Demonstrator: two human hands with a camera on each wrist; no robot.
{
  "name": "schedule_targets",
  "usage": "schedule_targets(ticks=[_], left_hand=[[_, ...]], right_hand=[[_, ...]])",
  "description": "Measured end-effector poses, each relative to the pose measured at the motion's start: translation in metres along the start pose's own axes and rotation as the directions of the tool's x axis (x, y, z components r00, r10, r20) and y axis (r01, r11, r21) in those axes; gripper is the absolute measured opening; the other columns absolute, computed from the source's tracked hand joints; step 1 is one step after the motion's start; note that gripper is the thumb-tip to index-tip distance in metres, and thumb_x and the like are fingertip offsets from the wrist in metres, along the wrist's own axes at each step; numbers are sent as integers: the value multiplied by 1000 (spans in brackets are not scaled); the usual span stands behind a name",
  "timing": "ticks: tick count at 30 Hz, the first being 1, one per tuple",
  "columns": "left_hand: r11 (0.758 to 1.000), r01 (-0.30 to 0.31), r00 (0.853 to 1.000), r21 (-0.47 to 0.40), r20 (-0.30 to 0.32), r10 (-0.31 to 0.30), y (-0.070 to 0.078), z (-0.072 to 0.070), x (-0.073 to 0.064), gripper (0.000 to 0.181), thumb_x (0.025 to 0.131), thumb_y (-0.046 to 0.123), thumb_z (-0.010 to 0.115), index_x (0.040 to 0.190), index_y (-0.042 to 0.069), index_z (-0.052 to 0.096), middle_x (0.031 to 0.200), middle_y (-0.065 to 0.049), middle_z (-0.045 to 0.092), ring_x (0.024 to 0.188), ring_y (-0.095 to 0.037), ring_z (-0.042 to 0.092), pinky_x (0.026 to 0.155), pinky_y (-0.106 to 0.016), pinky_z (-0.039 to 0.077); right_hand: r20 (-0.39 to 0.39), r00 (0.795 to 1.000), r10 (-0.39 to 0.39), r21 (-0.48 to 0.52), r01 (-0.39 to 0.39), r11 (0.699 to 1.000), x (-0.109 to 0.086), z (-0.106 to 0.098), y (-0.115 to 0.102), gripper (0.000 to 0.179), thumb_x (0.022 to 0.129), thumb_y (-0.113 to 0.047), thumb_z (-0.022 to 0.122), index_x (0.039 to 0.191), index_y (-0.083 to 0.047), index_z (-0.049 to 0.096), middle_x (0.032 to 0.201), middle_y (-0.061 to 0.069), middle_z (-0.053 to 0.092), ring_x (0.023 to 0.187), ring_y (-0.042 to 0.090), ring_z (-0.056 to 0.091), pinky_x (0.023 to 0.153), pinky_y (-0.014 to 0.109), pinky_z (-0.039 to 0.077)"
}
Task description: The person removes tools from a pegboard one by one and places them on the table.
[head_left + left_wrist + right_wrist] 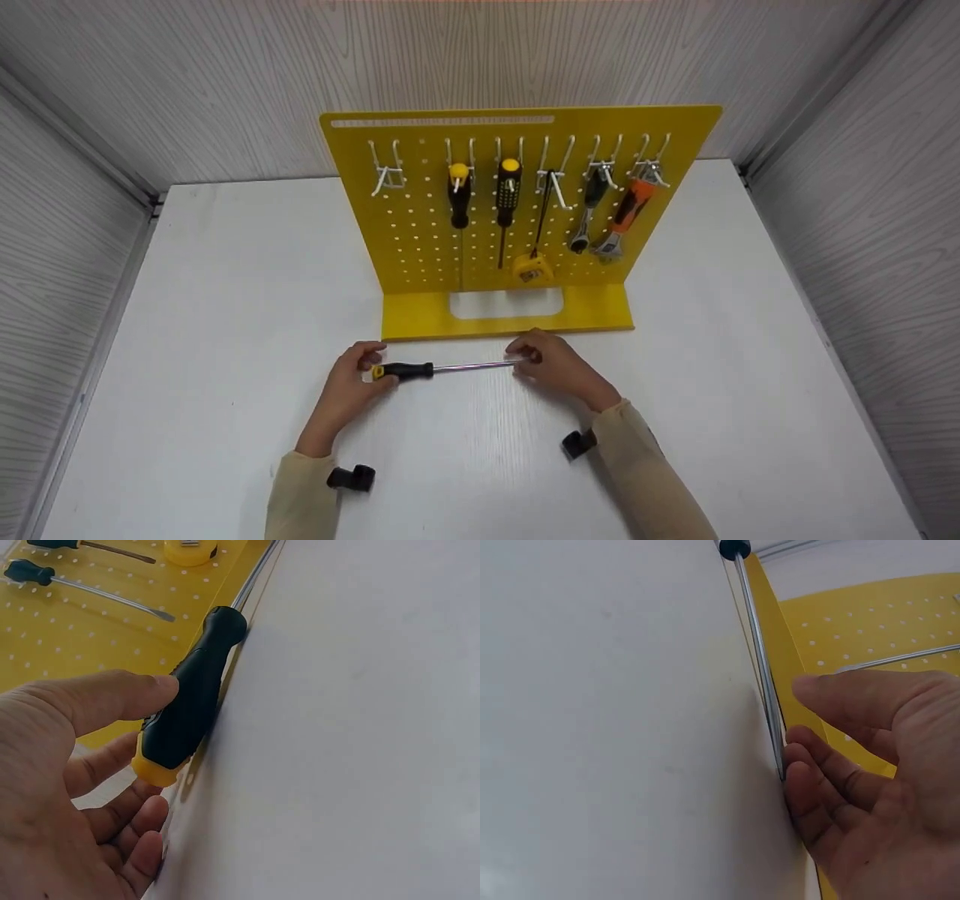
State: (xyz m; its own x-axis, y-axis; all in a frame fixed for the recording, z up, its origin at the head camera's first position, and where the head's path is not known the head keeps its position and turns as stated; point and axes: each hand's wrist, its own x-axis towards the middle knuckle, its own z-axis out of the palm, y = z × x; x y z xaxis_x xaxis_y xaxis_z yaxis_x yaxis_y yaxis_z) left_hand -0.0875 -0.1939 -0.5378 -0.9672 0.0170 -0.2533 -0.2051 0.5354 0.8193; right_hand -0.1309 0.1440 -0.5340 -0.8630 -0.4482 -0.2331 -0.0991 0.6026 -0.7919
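A screwdriver with a black, yellow-ended handle lies crosswise in front of the yellow pegboard, shaft pointing right. My left hand pinches the handle's end. In the left wrist view its thumb presses on the dark grip, the index finger passes behind, and the other fingers curl below. At the far end is my right hand. The right wrist view has its fingertips right at the tip of the metal shaft, the thumb held apart from it.
Behind the hands stands the yellow pegboard on its base. From its white hooks hang two screwdrivers, a yellow tape measure, a ratchet-like tool and an orange-handled adjustable wrench. The leftmost hook is bare. Wood-patterned panels enclose the white table.
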Motion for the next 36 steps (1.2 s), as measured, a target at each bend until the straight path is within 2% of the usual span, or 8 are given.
schedule_targets(ticks=[4,8,12,17,23,28,31,36], left_hand=[[999,-3,1000,-48,-17,2,9,-7,1,56,85,17,73,134,8,49,125,-14,57,113,-26,49,97,-41,39],[997,-23,999,-68,-33,21,30,-16,4,58,86,20,72,137,9,45,131,-14,54,116,-27,48,99,-42,38],[992,-87,994,-88,-71,81,53,-23,11,55,87,19,71,135,10,47,130,-15,55,114,-26,49,97,-42,39],[972,-186,977,-144,-132,168,80,-27,19,50,87,18,72,131,9,50,124,-14,58,110,-28,52,90,-36,39],[944,-273,959,-184,-136,250,108,-24,27,52,85,19,74,130,7,52,122,-12,60,110,-26,55,88,-33,38],[925,-319,946,-209,-134,296,127,-23,34,54,85,20,74,131,5,51,123,-14,60,110,-25,55,91,-36,39],[918,-338,939,-208,-144,313,137,-25,37,54,84,19,75,131,5,52,123,-15,60,110,-23,56,92,-37,39],[908,-371,924,-196,-174,340,154,-28,40,53,84,17,74,130,2,53,124,-17,59,110,-24,56,93,-39,40]], right_hand=[[10,1000,14,56,-15,998,-5,-7,-3,23,91,-14,66,114,-15,66,113,1,63,104,18,59,95,39,49],[3,1000,-19,160,18,987,-7,-18,-4,28,93,-20,64,120,-11,64,119,6,63,111,22,59,99,42,47],[-51,998,-37,250,49,967,-6,-29,-6,32,94,-23,63,122,-8,62,123,10,63,112,24,60,99,42,45],[-130,990,-61,321,100,942,-1,-34,-12,36,94,-19,62,126,-3,57,128,16,60,114,29,60,100,41,45],[-175,980,-89,413,155,898,11,-31,-21,43,93,-12,63,132,1,51,130,18,58,120,31,57,103,33,45],[-178,975,-133,445,200,873,17,-27,-33,46,93,-11,63,135,1,48,133,19,55,123,32,53,103,32,44],[-178,972,-157,435,221,873,20,-27,-40,46,93,-11,63,134,-1,49,134,21,53,124,32,52,105,38,42],[-173,974,-147,410,207,889,26,-28,-53,51,93,-15,64,138,-3,45,139,19,50,127,27,50,108,44,39]])
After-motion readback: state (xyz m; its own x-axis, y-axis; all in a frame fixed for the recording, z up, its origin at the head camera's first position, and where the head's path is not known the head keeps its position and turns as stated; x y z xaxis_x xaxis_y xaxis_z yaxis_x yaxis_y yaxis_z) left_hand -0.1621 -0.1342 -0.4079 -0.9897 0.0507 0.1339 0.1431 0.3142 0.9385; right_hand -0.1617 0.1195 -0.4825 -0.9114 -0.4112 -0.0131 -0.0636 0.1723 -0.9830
